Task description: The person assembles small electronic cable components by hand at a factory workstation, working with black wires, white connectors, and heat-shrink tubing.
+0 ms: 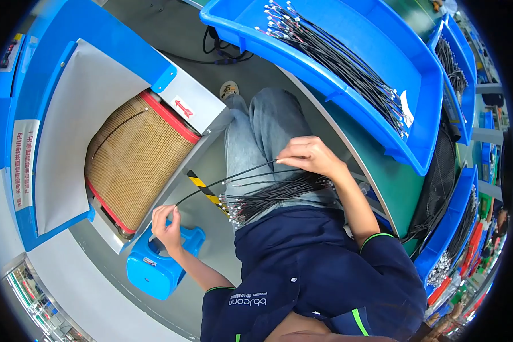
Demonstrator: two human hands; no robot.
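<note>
A thin black cable (227,179) stretches above my lap between my two hands. My left hand (166,228) pinches its left end, out over a blue plastic stool. At the other end, my right hand (310,156) grips the cable between thumb and fingers. A bundle of black cables (282,192) with small pale connectors lies across my thighs, below the held one. On the tan mesh conveyor belt (137,154) to the left rests a single dark cable (117,132). Both ends of the held cable are hidden by my fingers or too small to make out.
The belt runs into a blue and white machine (111,28) at the left. A large blue bin (382,43) of cables stands on a green table (402,205) at the right, with further blue bins (447,228) beyond. The blue stool (154,273) sits beside my left arm.
</note>
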